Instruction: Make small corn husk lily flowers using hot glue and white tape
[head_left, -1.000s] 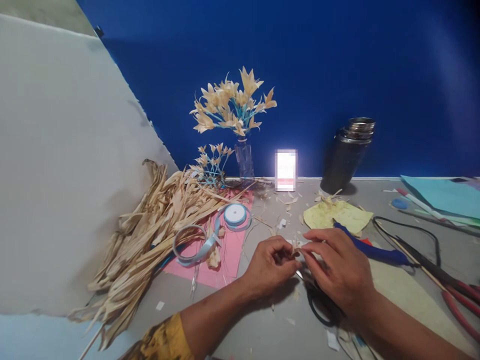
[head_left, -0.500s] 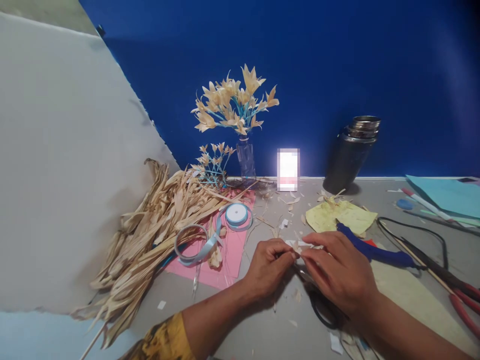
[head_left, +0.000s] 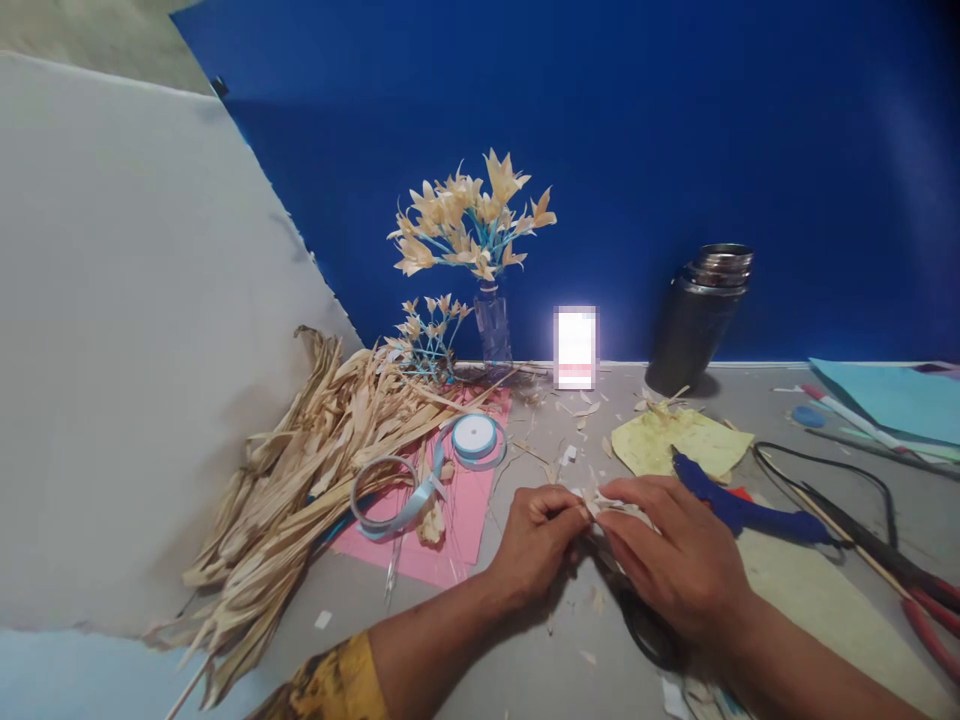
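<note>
Head view: hands (head_left: 541, 540) (head_left: 679, 560) hold small pale piece (head_left: 590, 497) between them.

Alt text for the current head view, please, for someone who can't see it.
The left hand pinches a small pale piece, mostly hidden, with the right hand at it, over a scrap-strewn grey table. Dried husks and a light-blue ribbon spool lie left, a blue glue gun right; behind stand pale flowers in a clear bottle and a dark flask.

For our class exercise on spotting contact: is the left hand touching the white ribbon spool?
Apart: the head view shows grey tabletop between the left hand and the white ribbon spool.
</note>
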